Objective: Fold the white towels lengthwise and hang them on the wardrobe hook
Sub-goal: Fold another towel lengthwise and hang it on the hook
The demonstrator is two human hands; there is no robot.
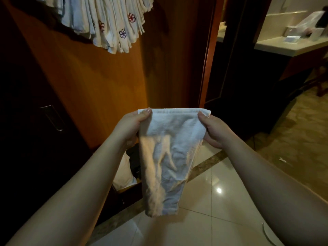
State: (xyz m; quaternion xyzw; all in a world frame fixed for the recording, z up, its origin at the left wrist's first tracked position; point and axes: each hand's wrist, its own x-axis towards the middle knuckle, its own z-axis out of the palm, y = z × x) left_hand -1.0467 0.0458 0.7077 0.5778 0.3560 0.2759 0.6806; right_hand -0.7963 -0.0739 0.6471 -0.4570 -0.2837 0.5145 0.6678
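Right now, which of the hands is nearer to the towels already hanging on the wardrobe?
Left. The left hand pinches the held towel below the hanging towels; the right hand is further right.

left hand and right hand pinching white towel top corners, hung towels above

Wardrobe panel: flat orange wood, bare between hanging towels above and both hands below; open reach.
Hanging towels: dense bunch crowding top of panel.
Door frame: upright edge bounding panel on right.
Towel: stretched between left hand and right hand, draping over floor.
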